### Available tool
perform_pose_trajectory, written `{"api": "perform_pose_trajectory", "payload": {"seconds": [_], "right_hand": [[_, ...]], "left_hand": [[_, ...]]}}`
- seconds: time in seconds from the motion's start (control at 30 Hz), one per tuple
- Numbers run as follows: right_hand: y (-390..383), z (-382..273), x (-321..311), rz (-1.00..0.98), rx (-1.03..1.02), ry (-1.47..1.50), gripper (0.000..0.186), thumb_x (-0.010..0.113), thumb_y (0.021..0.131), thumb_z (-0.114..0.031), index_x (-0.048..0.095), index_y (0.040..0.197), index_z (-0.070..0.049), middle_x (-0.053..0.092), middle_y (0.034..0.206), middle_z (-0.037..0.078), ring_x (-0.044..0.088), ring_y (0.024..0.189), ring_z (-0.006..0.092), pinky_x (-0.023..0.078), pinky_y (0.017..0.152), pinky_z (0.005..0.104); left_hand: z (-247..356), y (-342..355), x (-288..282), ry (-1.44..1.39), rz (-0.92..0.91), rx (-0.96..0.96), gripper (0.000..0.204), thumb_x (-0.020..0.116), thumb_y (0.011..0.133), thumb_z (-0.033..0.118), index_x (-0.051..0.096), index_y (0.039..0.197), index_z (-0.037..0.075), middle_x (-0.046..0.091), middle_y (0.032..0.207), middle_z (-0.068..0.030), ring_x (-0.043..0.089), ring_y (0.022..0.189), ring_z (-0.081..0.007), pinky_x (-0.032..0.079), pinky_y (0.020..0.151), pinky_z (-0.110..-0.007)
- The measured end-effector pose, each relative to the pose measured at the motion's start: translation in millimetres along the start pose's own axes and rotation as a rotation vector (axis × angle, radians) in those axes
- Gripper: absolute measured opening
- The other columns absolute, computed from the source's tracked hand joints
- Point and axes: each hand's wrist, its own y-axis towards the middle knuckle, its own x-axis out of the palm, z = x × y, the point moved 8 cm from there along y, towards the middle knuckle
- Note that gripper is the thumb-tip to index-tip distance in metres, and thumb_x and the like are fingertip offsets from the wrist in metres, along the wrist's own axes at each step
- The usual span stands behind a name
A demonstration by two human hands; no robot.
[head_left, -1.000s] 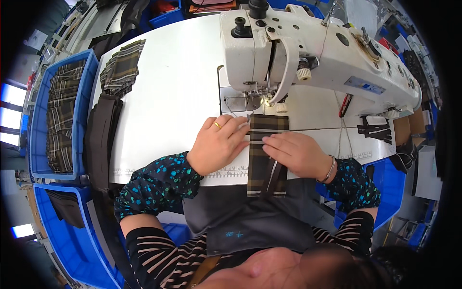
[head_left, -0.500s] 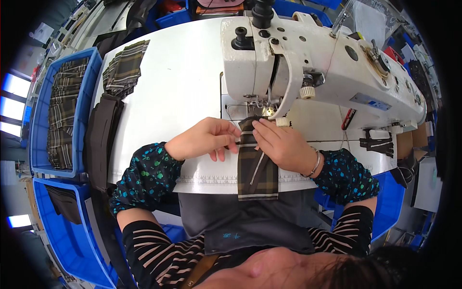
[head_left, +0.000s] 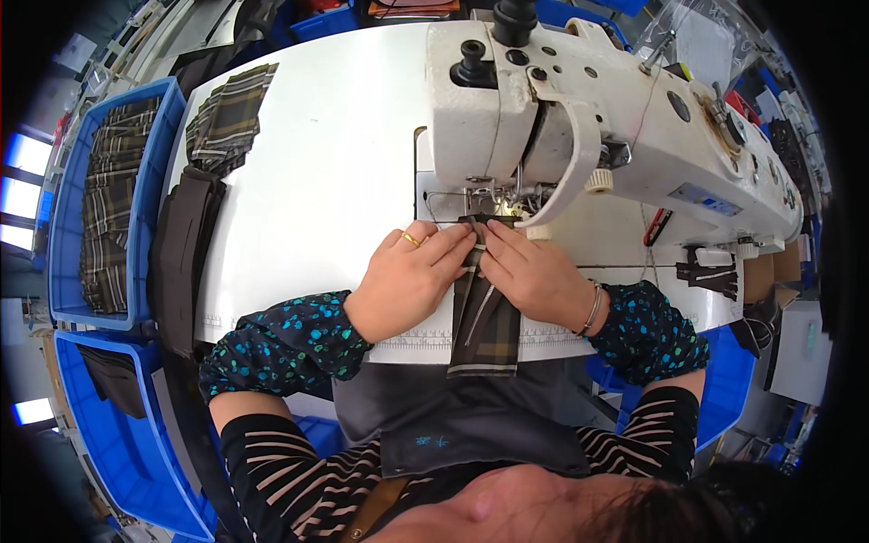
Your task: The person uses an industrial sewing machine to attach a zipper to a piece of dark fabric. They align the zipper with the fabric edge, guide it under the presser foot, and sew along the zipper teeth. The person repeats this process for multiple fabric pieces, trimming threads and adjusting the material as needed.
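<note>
A plaid fabric piece (head_left: 500, 342) in brown, olive and white lies under the front of the white sewing machine (head_left: 489, 109), its near end hanging over the table edge. A dark zipper strip (head_left: 480, 312) with a pale line of teeth runs lengthwise on it. My left hand (head_left: 407, 279), a ring on one finger, pinches the left edge of the cloth and strip close to the needle area. My right hand (head_left: 536, 279) presses and grips the cloth from the right, fingertips close to the left ones. Its thumb is partly hidden.
Left on the white table (head_left: 317, 199) lie a plaid fabric stack (head_left: 231, 118) and folded dark cloth (head_left: 186, 258). A blue bin (head_left: 154, 208) holds more plaid pieces; another blue bin (head_left: 136, 452) stands below. Short zippers (head_left: 711, 276) and a red-and-black tool (head_left: 658, 226) lie right.
My left hand has moved right and up from beside the fabric and now pinches its left edge. The cloth's left side is drawn inward into a fold. My right hand stays nearly in place.
</note>
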Motion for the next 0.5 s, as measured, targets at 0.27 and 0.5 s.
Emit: {"api": "perform_pose_trajectory", "payload": {"seconds": [0.27,0.5], "right_hand": [[9.2,-4.3,-20.9,0.197,-0.087,-0.174,0.025,0.069,0.082,-0.017,0.074,0.104,-0.006,0.074,0.121,0.008,0.066,0.088,0.0162,0.052,0.076,0.0305],[2.6,8.1,-2.7,0.042,-0.022,-0.146,0.027,0.066,0.084,-0.015,0.075,0.107,-0.003,0.075,0.114,0.006,0.064,0.081,0.0152,0.047,0.068,0.0318]], "left_hand": [[2.8,-0.8,0.4,0.037,-0.038,0.007,0.053,0.08,0.088,0.03,0.069,0.135,0.007,0.066,0.136,-0.0045,0.059,0.121,-0.0252,0.048,0.095,-0.039],[2.9,-3.0,4.1,0.105,-0.052,-0.005,0.058,0.079,0.089,0.031,0.065,0.139,0.006,0.064,0.142,-0.0082,0.056,0.131,-0.028,0.046,0.102,-0.042]]}}
